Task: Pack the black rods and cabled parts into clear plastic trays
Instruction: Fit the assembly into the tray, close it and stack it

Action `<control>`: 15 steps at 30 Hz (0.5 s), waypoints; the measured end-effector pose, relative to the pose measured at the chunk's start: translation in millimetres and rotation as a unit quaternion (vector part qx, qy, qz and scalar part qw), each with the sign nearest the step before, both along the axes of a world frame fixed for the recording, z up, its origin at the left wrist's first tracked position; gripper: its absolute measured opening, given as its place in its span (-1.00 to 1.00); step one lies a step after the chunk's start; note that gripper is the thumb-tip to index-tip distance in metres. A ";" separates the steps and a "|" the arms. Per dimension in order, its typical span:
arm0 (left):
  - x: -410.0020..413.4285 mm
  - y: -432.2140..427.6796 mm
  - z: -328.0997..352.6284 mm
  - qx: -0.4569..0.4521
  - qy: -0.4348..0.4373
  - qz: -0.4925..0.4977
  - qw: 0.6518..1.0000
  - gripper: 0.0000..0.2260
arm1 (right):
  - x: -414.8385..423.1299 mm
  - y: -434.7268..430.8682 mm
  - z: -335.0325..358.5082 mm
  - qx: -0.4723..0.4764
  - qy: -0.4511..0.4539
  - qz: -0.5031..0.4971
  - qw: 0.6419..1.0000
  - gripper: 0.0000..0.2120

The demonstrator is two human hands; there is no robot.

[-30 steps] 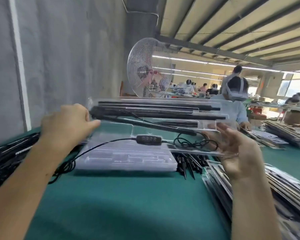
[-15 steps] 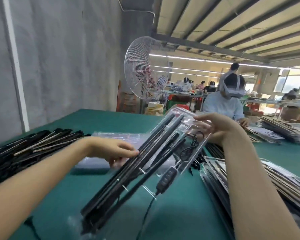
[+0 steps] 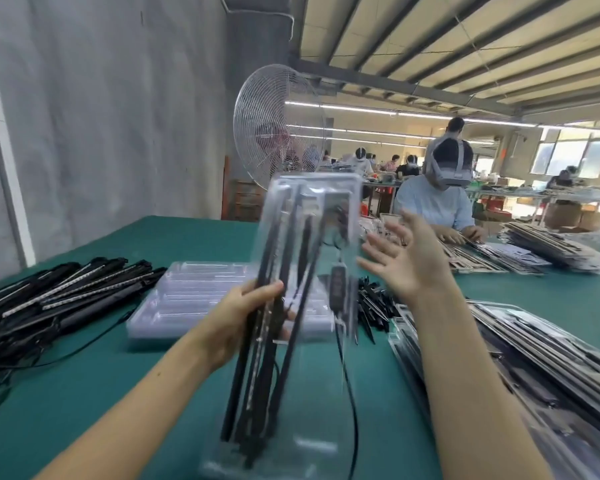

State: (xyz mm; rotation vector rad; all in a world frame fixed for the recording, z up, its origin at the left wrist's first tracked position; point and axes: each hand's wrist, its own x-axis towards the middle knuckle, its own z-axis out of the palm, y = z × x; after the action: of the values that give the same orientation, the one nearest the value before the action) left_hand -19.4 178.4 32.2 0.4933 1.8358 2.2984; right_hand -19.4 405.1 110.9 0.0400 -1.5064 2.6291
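A clear plastic tray (image 3: 312, 202) filled with black rods (image 3: 274, 306) and a cabled inline controller (image 3: 338, 289) stands almost upright in the air, blurred by motion. My left hand (image 3: 246, 317) grips the tray and its rods at mid-height on the left side. To the tray's right, my right hand (image 3: 406, 258) is spread with straight fingers and is apart from it. A black cable (image 3: 352, 410) hangs down from the controller.
A stack of clear trays (image 3: 187, 299) lies on the green table (image 3: 84, 393) behind. Loose black rods (image 3: 59, 292) with cables pile at left. Packed trays (image 3: 534, 358) stack at right, small black spikes (image 3: 374, 306) behind. A fan (image 3: 278, 126) and a seated person (image 3: 433, 202) are beyond.
The filled tray has swung from a slanted lie to nearly upright. My right hand has let go of its top end and opened beside it. My left hand now grips its middle.
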 end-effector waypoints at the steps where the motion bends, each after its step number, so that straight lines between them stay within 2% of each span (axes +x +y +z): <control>1: -2.4 -0.4 2.5 0.029 -0.011 0.025 0.999 -0.61 | 9.0 -3.8 -12.4 0.039 -0.009 0.030 0.999 -0.51; 4: -10.7 -7.7 11.5 0.110 -0.056 0.076 0.989 -0.49 | 42.8 -16.5 -52.4 0.147 -0.045 0.160 0.975 -0.44; 6: -13.9 -15.8 17.6 0.130 -0.052 0.101 0.985 -0.45 | 64.2 -20.0 -75.4 0.207 -0.026 0.175 0.962 -0.45; 9: -14.3 -26.4 20.0 0.124 -0.014 0.116 0.985 -0.56 | 87.9 -17.7 -88.4 0.218 0.010 0.144 0.965 -0.64; 12: -11.6 -30.7 21.4 0.128 -0.022 0.149 0.980 -0.71 | 96.0 -13.9 -85.9 0.212 0.048 0.087 0.972 -0.69; 15: -8.6 -25.9 21.2 0.127 -0.066 0.160 0.977 -0.65 | 101.2 -15.7 -84.4 0.244 0.104 -0.007 0.964 -0.87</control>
State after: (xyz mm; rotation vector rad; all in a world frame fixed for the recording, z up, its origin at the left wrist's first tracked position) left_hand -28.0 152.5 53.5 0.0721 1.6704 2.7210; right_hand 81.8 389.4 26.5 0.3311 -2.0136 2.0966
